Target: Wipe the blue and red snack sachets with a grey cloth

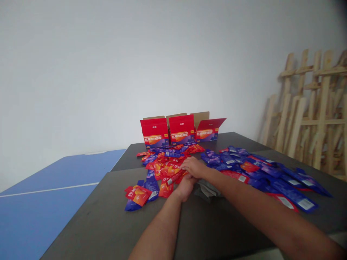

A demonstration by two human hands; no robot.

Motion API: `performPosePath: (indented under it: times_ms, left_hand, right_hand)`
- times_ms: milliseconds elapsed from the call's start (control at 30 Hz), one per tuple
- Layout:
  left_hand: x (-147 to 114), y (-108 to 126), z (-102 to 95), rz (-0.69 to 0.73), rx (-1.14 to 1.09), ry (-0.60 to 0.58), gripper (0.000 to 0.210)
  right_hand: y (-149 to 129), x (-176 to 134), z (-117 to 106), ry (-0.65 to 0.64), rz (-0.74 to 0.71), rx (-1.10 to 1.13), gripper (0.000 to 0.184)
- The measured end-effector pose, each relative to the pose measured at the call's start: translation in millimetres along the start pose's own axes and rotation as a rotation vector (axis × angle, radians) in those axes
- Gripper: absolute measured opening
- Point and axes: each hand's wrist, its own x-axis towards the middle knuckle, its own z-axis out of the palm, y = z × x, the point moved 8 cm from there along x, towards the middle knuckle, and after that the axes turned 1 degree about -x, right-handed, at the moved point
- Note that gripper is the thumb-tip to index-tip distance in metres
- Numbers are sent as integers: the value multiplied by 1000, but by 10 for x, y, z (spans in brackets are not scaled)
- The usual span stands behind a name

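- Dark grey table (pixel 108 224), matt and slightly scuffed, made of flat rectangular tops pushed together with a seam between; everything below placed relative to it.
- Left of the table: blue table-tennis top (pixel 40 202), smooth, crossed by a white line.
- Behind the table's far right corner: bare wooden frames (pixel 311 108), rough slats leaning on a plain white wall.
- At the table's far edge: three red cardboard boxes (pixel 180 133) in a row, lids flipped up showing brown inner card; red-and-purple fronts printed with large Chinese characters and a "40" low on the leftmost one; finer print too small to read.
- Across the table's right half: spread of glossy purple sachets (pixel 271 173), flat and oblong, with white label patches, lettering unreadable.
- At the table's middle, in front of the boxes: heap of glossy red and orange sachets (pixel 165 164), a few purple ones mixed in; one stray red sachet (pixel 138 194) at the heap's near left.
- Just right of the heap, on the table: crumpled grey cloth-like thing (pixel 207 189), partly under the forearm.
- On the heap's near edge: right hand (pixel 193 167), palm down, fingers flat and spread over the sachets, gripping nothing visible.
- Just beneath it: left hand (pixel 184 187), curled around a slim red sachet (pixel 175 177), fingers mostly hidden, so firmness of the hold impossible to judge.
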Motion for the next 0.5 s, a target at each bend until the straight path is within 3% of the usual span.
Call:
performPosePath:
  times_ms: [133, 300, 367, 500]
  left_hand:
    - [-12, 27, -41, -37, -65, 33, 22]
    - [-48, 15, -117, -201, -328, 100, 26]
    - [-82, 25, -78, -275, -449, 58, 36]
    - [-180, 108, 64, -366, -521, -108, 61]
  right_hand:
    - [90, -122, -263, 220, 135, 18, 26]
    - [218, -548, -607, 528, 247, 108, 30]
    - [202, -698, -598, 565, 222, 151, 29]
    - [130, -803, -387, 492, 162, 208, 30]
